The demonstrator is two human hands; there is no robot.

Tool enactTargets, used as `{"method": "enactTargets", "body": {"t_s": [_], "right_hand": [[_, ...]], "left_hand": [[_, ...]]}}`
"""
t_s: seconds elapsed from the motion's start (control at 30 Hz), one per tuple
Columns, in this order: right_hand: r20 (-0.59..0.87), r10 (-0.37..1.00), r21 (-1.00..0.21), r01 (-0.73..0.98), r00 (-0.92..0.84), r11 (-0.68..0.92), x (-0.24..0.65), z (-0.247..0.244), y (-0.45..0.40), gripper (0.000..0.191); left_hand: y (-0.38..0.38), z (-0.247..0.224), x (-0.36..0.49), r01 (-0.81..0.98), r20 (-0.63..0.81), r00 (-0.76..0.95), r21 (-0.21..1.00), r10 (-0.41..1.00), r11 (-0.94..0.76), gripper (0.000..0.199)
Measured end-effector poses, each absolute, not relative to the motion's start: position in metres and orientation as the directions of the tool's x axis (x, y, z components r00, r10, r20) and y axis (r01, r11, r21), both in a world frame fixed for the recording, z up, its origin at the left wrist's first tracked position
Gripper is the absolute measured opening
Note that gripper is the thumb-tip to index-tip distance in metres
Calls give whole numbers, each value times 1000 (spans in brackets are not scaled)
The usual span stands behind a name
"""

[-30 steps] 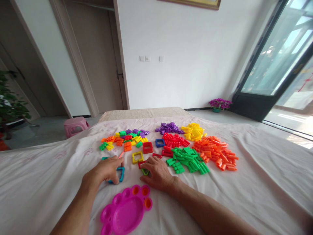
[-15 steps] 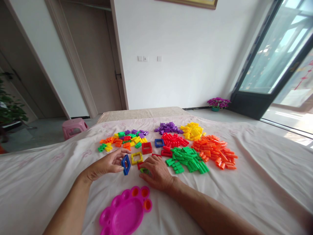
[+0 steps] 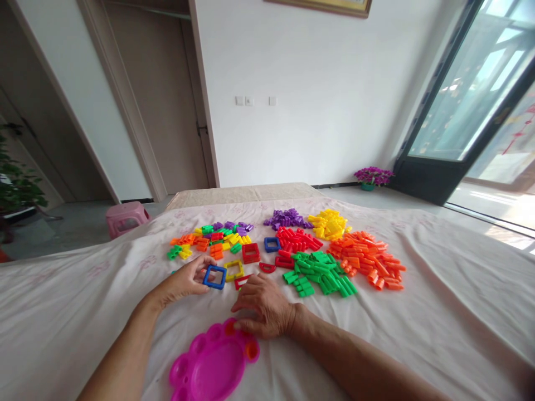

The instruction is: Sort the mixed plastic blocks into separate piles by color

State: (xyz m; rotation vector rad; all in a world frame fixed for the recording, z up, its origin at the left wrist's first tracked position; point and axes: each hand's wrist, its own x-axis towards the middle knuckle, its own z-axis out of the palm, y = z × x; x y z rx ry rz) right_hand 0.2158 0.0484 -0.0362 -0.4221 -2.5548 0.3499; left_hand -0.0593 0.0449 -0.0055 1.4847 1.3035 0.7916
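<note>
A blue square frame (image 3: 215, 277) is pinched in my left hand (image 3: 188, 280), its open face turned towards me. My right hand (image 3: 264, 305) is palm down with its fingers apart, its thumb over the upper right wells of the pink paw-shaped tray (image 3: 219, 367). I see nothing held in it, though its underside is hidden. Just beyond its fingertips lies a red frame piece (image 3: 241, 282), partly covered. A yellow square frame (image 3: 234, 270), a red square frame (image 3: 251, 253), a small red half-round piece (image 3: 267, 268) and another blue square frame (image 3: 272, 244) lie farther back.
Piles of green (image 3: 320, 273), orange (image 3: 368, 257), red (image 3: 297, 239), yellow (image 3: 329, 224) and purple (image 3: 287, 219) tube pieces spread at right. Mixed colored pieces (image 3: 217, 236) lie left. A wrinkled cloth (image 3: 418, 334) covers the surface; a pink stool (image 3: 126, 219) stands beyond.
My left hand has turned the blue square frame from nearly edge-on to face-on. My right hand has drawn back towards the pink tray, uncovering the red half-round piece.
</note>
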Motion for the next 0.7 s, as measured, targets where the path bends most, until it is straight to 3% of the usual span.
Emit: {"method": "enactTargets", "body": {"t_s": [0.23, 0.37, 0.5, 0.7], "right_hand": [[417, 241, -385, 70, -876, 920, 209, -35, 34, 69], [385, 181, -406, 10, -905, 914, 205, -36, 25, 78], [348, 274, -384, 130, -897, 914, 203, -40, 25, 84], [355, 416, -302, 319, -837, 899, 197, -45, 36, 83]], "left_hand": [[52, -21, -74, 463, -91, 187, 886, 978, -6, 52], [53, -26, -79, 480, -91, 173, 877, 981, -3, 51], [53, -26, -79, 529, -69, 148, 848, 987, -20, 50], [53, -20, -80, 444, -73, 113, 896, 991, 15, 50]]}}
